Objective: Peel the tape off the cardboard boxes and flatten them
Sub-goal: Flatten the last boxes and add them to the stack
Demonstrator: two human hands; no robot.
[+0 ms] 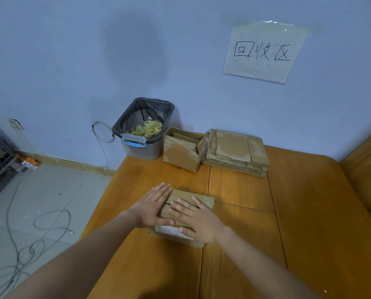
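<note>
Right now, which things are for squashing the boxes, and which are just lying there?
For the job:
- box under both hands
- left hand and right hand, pressing flat on it
- open box
- stack of flattened cardboard
- bin with crumpled yellowish scraps inside

Just lying about:
- paper sign on the wall
- cables on the floor

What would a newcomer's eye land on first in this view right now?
Probably both hands, the left hand and right hand, pressing flat on a cardboard box at the near middle of the wooden table. Behind them, against the wall, stand a lined bin, an open box and a stack of flattened cardboard, under a handwritten sign.
</note>
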